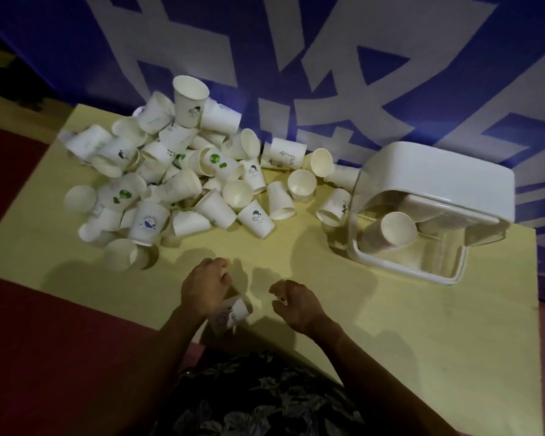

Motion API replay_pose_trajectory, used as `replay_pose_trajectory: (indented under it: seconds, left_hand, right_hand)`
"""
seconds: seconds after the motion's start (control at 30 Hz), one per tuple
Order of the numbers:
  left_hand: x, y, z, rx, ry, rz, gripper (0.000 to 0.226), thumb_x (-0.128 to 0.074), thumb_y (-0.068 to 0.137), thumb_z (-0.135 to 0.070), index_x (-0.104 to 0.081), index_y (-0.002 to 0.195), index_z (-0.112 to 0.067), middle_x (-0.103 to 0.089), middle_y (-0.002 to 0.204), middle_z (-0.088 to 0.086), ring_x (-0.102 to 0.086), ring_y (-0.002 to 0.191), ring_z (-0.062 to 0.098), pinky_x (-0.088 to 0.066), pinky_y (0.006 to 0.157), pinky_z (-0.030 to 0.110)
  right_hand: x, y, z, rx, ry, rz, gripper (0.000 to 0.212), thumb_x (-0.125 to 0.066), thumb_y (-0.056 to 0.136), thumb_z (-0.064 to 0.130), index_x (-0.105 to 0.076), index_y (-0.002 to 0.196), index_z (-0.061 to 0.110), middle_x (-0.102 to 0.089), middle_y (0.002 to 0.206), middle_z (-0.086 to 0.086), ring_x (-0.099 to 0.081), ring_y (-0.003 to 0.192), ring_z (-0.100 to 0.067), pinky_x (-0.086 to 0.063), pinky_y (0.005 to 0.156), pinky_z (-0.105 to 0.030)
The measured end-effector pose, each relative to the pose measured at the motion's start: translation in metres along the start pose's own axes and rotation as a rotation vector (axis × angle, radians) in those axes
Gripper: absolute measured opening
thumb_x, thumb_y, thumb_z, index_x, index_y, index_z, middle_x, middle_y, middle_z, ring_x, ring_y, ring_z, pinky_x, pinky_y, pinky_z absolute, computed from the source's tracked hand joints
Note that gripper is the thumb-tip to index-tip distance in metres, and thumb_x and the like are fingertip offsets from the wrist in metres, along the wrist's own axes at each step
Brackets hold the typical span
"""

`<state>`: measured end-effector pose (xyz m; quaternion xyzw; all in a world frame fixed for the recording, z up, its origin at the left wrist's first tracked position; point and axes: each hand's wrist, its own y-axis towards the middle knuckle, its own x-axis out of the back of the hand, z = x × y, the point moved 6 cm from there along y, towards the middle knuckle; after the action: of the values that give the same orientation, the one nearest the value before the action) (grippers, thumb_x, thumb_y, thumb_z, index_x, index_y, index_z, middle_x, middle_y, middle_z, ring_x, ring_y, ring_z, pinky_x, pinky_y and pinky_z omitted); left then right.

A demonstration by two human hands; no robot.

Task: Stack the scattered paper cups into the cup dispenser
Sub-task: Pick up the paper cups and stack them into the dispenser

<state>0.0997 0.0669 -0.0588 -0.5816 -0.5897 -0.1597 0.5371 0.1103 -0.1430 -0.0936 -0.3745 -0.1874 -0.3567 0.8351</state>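
A big heap of white paper cups lies scattered on the left and middle of the yellow table, many printed with small pictures. The cup dispenser, clear plastic with a white lid, lies on its side at the right, and a stack of cups shows inside it. My left hand grips a printed cup near the table's front edge. My right hand hovers beside it with its fingers loosely curled and nothing in them.
A blue banner with large white characters hangs right behind the table. Dark red floor lies to the left and front. A few loose cups lie against the dispenser's left side.
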Motion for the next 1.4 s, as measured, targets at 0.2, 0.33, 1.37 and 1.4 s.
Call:
replay_pose_trajectory:
  seconds: [0.2, 0.33, 1.37, 1.4]
  left_hand:
    - [-0.030, -0.012, 0.059, 0.223, -0.101, 0.253, 0.037, -0.048, 0.096, -0.042, -0.057, 0.113, -0.011, -0.063, 0.112, 0.010, -0.059, 0.106, 0.030, -0.044, 0.088, 0.035]
    - [-0.039, -0.008, 0.059, 0.201, -0.345, 0.301, 0.027, -0.057, 0.092, -0.029, -0.062, 0.113, -0.012, -0.063, 0.117, 0.007, -0.058, 0.111, 0.026, -0.037, 0.085, 0.025]
    - [0.048, 0.126, -0.007, -0.047, -0.085, -0.139, 0.051, -0.061, 0.089, -0.016, -0.045, 0.137, -0.012, -0.048, 0.138, 0.016, -0.047, 0.123, 0.037, -0.046, 0.089, 0.048]
    - [0.045, 0.125, -0.008, -0.060, -0.058, -0.121, 0.045, -0.060, 0.090, -0.016, -0.050, 0.134, -0.011, -0.054, 0.131, 0.016, -0.051, 0.120, 0.036, -0.047, 0.088, 0.046]
  right_hand:
    - [-0.052, 0.022, 0.039, 0.123, -0.072, 0.151, 0.050, -0.066, 0.080, 0.019, -0.057, 0.129, 0.014, -0.056, 0.128, -0.009, -0.056, 0.110, -0.029, -0.048, 0.090, -0.038]
    - [-0.078, 0.029, 0.052, 0.153, -0.140, 0.212, 0.048, -0.066, 0.080, 0.026, -0.059, 0.125, 0.013, -0.059, 0.122, -0.013, -0.055, 0.108, -0.031, -0.047, 0.089, -0.038]
    - [0.014, -0.018, -0.015, -0.334, 0.060, -0.486, 0.015, -0.069, 0.086, 0.023, -0.062, 0.084, 0.010, -0.055, 0.089, -0.002, -0.055, 0.080, -0.022, -0.049, 0.065, -0.036]
    - [0.017, -0.017, -0.013, -0.327, 0.074, -0.494, 0.014, -0.069, 0.086, 0.021, -0.061, 0.082, 0.010, -0.057, 0.086, -0.002, -0.056, 0.076, -0.021, -0.049, 0.063, -0.035]
